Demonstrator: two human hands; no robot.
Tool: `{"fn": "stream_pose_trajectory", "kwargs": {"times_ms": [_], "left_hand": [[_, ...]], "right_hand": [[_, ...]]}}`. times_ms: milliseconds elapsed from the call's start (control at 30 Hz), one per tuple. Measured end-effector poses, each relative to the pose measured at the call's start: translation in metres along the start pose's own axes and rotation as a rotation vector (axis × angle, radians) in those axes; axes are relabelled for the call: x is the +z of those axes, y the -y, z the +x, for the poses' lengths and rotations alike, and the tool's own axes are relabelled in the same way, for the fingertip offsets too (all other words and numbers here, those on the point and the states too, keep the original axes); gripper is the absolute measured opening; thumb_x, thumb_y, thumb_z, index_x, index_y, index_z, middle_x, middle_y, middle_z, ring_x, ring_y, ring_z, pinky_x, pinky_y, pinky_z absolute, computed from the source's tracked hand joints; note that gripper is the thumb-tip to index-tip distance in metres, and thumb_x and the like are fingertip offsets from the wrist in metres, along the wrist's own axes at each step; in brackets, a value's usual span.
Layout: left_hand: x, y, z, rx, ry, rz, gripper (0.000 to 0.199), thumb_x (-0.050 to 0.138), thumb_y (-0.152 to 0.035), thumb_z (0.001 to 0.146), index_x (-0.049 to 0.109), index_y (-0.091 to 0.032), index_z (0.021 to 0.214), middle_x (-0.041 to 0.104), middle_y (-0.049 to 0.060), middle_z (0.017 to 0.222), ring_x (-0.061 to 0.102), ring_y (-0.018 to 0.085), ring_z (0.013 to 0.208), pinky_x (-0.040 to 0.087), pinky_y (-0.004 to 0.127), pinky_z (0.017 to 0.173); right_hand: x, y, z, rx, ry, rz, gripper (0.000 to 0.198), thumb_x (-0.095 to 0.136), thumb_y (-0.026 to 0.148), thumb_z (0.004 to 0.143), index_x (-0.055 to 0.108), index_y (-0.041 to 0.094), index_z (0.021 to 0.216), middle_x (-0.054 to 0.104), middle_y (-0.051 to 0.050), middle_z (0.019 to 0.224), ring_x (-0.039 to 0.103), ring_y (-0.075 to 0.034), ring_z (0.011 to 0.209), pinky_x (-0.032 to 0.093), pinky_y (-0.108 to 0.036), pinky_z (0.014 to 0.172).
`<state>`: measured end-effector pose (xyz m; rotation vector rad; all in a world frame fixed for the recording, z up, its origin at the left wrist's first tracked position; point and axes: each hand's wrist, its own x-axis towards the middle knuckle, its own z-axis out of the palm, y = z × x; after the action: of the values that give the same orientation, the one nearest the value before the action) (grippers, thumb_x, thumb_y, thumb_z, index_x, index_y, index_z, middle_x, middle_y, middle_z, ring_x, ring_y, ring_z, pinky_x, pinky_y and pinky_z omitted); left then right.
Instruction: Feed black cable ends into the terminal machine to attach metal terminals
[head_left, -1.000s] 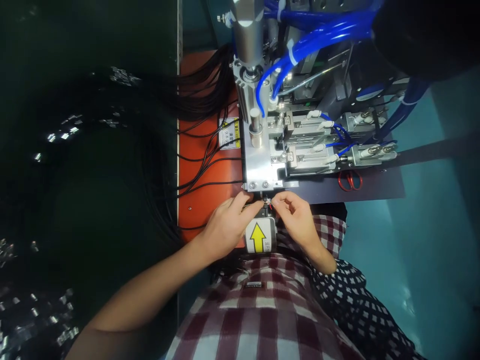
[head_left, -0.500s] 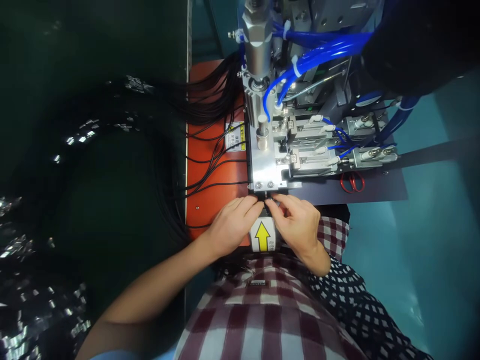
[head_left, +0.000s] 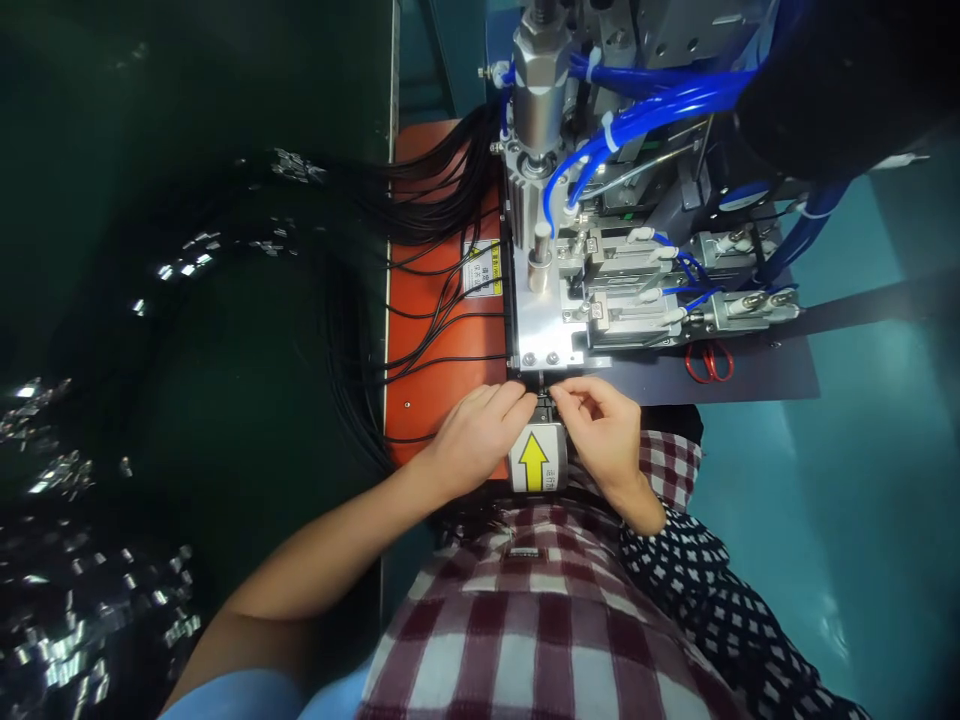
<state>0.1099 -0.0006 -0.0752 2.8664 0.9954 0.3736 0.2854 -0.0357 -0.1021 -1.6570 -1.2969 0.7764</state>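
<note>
Both hands are at the front of a metal machine (head_left: 546, 330), low in the head view. My left hand (head_left: 480, 435) is closed, its fingertips pressed together at the dark slot (head_left: 543, 398) under the machine's plate; what they hold is hidden. My right hand (head_left: 606, 432) pinches at the other side of the slot, thumb against forefinger, on something too small to name. Between the hands, just nearer to me, is a white label (head_left: 533, 458) with a yellow arrow pointing toward the machine.
Black cables (head_left: 450, 215) run from the machine's left side across an orange plate (head_left: 420, 400) to a shiny dark bundle (head_left: 60, 450). Blue air tubes (head_left: 667, 105) arch over the machine. Red-handled scissors (head_left: 709, 363) lie right of it. A checked apron (head_left: 540, 620) covers my front.
The view has shifted slightly, so the machine sits farther right and higher. My right hand has drawn a little apart from my left at the slot, and its fingertips have closed together.
</note>
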Motion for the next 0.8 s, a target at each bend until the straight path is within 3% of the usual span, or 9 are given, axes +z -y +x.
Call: {"fn": "stream_pose_trajectory", "kwargs": {"times_ms": [200, 367, 567, 700, 800], "left_hand": [[0.001, 0.001, 0.0, -0.011, -0.021, -0.026, 0.023, 0.042, -0.013, 0.096, 0.065, -0.011, 0.099, 0.067, 0.012, 0.092, 0.061, 0.02, 0.075, 0.051, 0.032, 0.069], [0.001, 0.002, 0.0, -0.022, 0.01, -0.016, 0.025, 0.04, -0.013, 0.097, 0.065, -0.012, 0.099, 0.066, 0.012, 0.094, 0.061, 0.02, 0.075, 0.051, 0.032, 0.068], [0.001, 0.002, -0.001, -0.04, 0.029, -0.039, 0.029, 0.037, -0.014, 0.098, 0.066, -0.012, 0.103, 0.065, 0.012, 0.095, 0.062, 0.02, 0.078, 0.052, 0.033, 0.069], [0.002, 0.003, 0.0, -0.046, 0.027, -0.056, 0.031, 0.036, -0.013, 0.098, 0.066, -0.012, 0.103, 0.066, 0.012, 0.094, 0.062, 0.02, 0.078, 0.052, 0.032, 0.07], [0.001, 0.003, 0.001, -0.058, 0.013, -0.084, 0.029, 0.038, -0.012, 0.096, 0.066, -0.011, 0.103, 0.066, 0.011, 0.092, 0.062, 0.02, 0.078, 0.053, 0.031, 0.071]], "right_hand": [[0.0, 0.001, 0.0, -0.128, -0.034, -0.134, 0.015, 0.059, 0.029, 0.09, 0.065, 0.021, 0.079, 0.064, -0.002, 0.074, 0.05, -0.014, 0.059, 0.041, -0.03, 0.061], [0.004, -0.007, -0.001, 0.11, 0.05, 0.109, 0.018, 0.057, 0.035, 0.091, 0.06, 0.021, 0.081, 0.061, 0.0, 0.069, 0.051, -0.013, 0.056, 0.041, -0.028, 0.055], [0.007, -0.006, -0.003, 0.094, 0.016, 0.058, 0.019, 0.054, 0.035, 0.093, 0.053, 0.022, 0.079, 0.056, 0.001, 0.068, 0.051, -0.015, 0.06, 0.042, -0.03, 0.06], [0.012, -0.014, -0.001, 0.29, 0.095, 0.279, 0.022, 0.058, 0.039, 0.089, 0.051, 0.022, 0.076, 0.049, 0.004, 0.058, 0.045, -0.013, 0.051, 0.037, -0.027, 0.048], [0.013, -0.023, 0.0, 0.365, 0.117, 0.352, 0.023, 0.063, 0.038, 0.083, 0.051, 0.021, 0.073, 0.053, 0.003, 0.061, 0.048, -0.012, 0.053, 0.04, -0.026, 0.05]]}}
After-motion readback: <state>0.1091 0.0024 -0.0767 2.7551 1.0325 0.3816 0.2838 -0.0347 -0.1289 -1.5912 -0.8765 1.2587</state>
